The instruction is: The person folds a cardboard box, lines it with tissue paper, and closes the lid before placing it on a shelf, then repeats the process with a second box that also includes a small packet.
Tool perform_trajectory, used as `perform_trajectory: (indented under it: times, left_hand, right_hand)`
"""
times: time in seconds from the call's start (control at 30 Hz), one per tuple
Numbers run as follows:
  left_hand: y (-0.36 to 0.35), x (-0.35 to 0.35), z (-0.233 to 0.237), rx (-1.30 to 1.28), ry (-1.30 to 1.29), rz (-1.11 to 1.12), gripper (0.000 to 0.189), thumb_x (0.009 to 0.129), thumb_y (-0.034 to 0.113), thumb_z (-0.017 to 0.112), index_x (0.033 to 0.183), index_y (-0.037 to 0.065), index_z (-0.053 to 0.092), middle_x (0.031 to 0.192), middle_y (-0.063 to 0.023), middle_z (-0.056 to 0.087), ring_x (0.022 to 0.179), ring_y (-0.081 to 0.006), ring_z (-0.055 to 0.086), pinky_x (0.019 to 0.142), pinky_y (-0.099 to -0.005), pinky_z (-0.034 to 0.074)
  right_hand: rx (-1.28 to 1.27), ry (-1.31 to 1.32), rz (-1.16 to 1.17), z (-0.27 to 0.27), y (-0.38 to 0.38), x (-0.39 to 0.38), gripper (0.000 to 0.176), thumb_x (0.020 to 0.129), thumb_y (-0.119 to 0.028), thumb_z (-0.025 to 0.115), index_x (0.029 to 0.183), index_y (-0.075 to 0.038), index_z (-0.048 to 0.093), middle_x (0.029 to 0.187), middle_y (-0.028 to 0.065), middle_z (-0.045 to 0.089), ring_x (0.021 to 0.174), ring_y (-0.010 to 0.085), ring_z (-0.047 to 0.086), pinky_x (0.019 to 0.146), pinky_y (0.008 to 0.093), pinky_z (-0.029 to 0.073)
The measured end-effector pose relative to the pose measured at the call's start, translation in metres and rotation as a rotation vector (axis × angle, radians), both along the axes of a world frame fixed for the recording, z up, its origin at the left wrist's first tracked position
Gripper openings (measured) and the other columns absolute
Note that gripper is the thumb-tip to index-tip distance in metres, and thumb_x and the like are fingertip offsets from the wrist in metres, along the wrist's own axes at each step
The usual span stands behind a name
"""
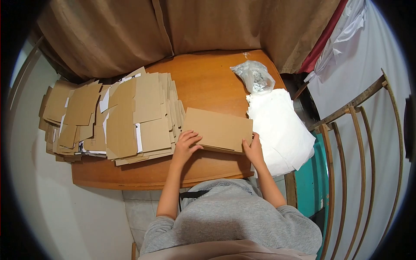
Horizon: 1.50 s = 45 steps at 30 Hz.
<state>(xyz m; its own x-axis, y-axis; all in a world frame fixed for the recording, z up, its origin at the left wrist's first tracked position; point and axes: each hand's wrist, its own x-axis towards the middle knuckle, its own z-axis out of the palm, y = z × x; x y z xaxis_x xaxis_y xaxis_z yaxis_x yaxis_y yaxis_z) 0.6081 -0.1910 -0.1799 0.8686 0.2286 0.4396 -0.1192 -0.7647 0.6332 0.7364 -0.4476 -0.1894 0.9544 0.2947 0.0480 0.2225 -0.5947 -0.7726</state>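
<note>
A brown folded cardboard box (221, 127) lies on the wooden table in front of me, its broad plain face up. Along its front edge a lower layer shows, partly in shadow. My left hand (186, 145) grips its left front corner, with the fingers over the top and the thumb near the front edge. At the right front corner, my right hand (253, 149) has its thumb and fingers closed around the edge. The undersides of both grips are hidden.
Overlapping stacks of flat cardboard pieces (119, 125) fill the table's left side. White paper sheets (279, 130) lie at the right edge, below a clear plastic bag (255, 77) with silvery contents. A wooden rack (353, 112) stands to the right, and a brown curtain (208, 26) hangs behind.
</note>
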Motion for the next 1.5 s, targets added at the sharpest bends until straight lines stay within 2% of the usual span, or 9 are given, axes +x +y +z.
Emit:
perform_trajectory:
  times: [0.13, 0.2, 0.33, 0.53, 0.87, 1.07, 1.23, 1.3, 1.5]
  left_hand:
    - [0.017, 0.014, 0.004, 0.06, 0.127, -0.051, 0.033, 0.066, 0.023, 0.075, 0.097, 0.012, 0.071, 0.105, -0.0042, 0.065, 0.109, -0.0257, 0.054, 0.095, -0.039, 0.041]
    - [0.013, 0.015, 0.0, 0.082, 0.163, -0.067, 0.03, 0.069, 0.023, 0.073, 0.098, 0.015, 0.071, 0.106, -0.0028, 0.065, 0.109, -0.0243, 0.054, 0.099, -0.0412, 0.037]
    - [-0.004, 0.011, -0.014, 0.107, 0.182, 0.035, 0.031, 0.07, 0.02, 0.074, 0.101, 0.017, 0.07, 0.108, -0.0019, 0.065, 0.114, -0.0232, 0.053, 0.101, -0.0461, 0.032]
    - [-0.027, 0.001, -0.008, 0.214, 0.111, 0.231, 0.029, 0.074, 0.029, 0.071, 0.103, 0.023, 0.069, 0.108, 0.0009, 0.065, 0.117, -0.0214, 0.051, 0.105, -0.0509, 0.023]
    - [-0.005, 0.021, -0.007, 0.287, -0.005, 0.389, 0.025, 0.071, 0.029, 0.073, 0.093, 0.019, 0.07, 0.107, -0.0004, 0.061, 0.112, -0.0227, 0.05, 0.099, -0.0443, 0.031]
    - [-0.025, 0.018, -0.018, -0.1, 0.061, 0.459, 0.03, 0.08, 0.029, 0.069, 0.105, 0.012, 0.067, 0.121, -0.0132, 0.05, 0.111, -0.032, 0.049, 0.09, -0.0401, 0.043]
    - [-0.051, 0.013, -0.042, -0.287, 0.1, 0.355, 0.048, 0.094, 0.024, 0.051, 0.137, 0.01, 0.038, 0.136, -0.0267, 0.033, 0.124, -0.0413, 0.036, 0.101, -0.0427, 0.035]
    - [-0.057, 0.013, -0.044, -0.353, 0.168, 0.305, 0.061, 0.093, 0.025, 0.05, 0.144, 0.006, 0.022, 0.145, -0.0291, 0.022, 0.135, -0.0442, 0.021, 0.109, -0.0448, 0.023]
    - [-0.05, 0.022, -0.031, -0.433, 0.233, 0.17, 0.06, 0.095, 0.023, 0.047, 0.145, 0.006, 0.019, 0.147, -0.0264, 0.02, 0.137, -0.0397, 0.018, 0.11, -0.0432, 0.022]
  right_hand:
    - [0.08, 0.431, 0.071, 0.023, -0.003, 0.011, 0.062, 0.083, -0.021, 0.064, 0.128, 0.008, 0.032, 0.117, 0.0303, 0.051, 0.111, 0.0368, 0.054, 0.094, 0.04, 0.042]
    - [0.311, 0.366, 0.105, 0.015, -0.003, 0.015, 0.071, 0.079, -0.018, 0.069, 0.131, 0.007, 0.028, 0.125, 0.0303, 0.045, 0.115, 0.0357, 0.05, 0.098, 0.04, 0.039]
    - [0.043, -0.115, 0.21, -0.008, 0.004, 0.039, 0.087, 0.076, -0.021, 0.072, 0.14, 0.003, 0.018, 0.136, 0.0287, 0.035, 0.126, 0.0393, 0.038, 0.106, 0.0412, 0.031]
    - [0.106, -0.003, 0.137, -0.014, 0.012, 0.082, 0.074, 0.078, -0.028, 0.069, 0.137, -0.001, 0.034, 0.138, 0.0242, 0.038, 0.127, 0.0345, 0.04, 0.105, 0.0394, 0.033]
    - [0.089, 0.246, 0.112, 0.002, 0.001, 0.062, 0.047, 0.079, -0.033, 0.07, 0.106, -0.001, 0.048, 0.099, 0.021, 0.061, 0.092, 0.0269, 0.06, 0.079, 0.0349, 0.047]
    - [-0.012, 0.189, 0.199, -0.009, -0.011, 0.062, 0.048, 0.08, -0.036, 0.069, 0.106, -0.002, 0.049, 0.095, 0.0201, 0.061, 0.087, 0.0273, 0.059, 0.078, 0.0353, 0.046]
    - [-0.14, 0.016, 0.273, 0.004, -0.003, 0.057, 0.051, 0.081, -0.042, 0.066, 0.109, -0.001, 0.052, 0.097, 0.0194, 0.061, 0.087, 0.0285, 0.059, 0.078, 0.0354, 0.047]
    - [-0.142, 0.444, 0.322, 0.012, 0.0, 0.06, 0.054, 0.083, -0.045, 0.063, 0.112, -0.001, 0.052, 0.101, 0.0195, 0.062, 0.091, 0.0282, 0.06, 0.08, 0.0355, 0.047]
    - [-0.041, 0.64, 0.411, 0.02, 0.036, 0.03, 0.066, 0.089, -0.046, 0.055, 0.135, -0.001, 0.039, 0.127, 0.02, 0.05, 0.117, 0.0254, 0.048, 0.098, 0.0344, 0.038]
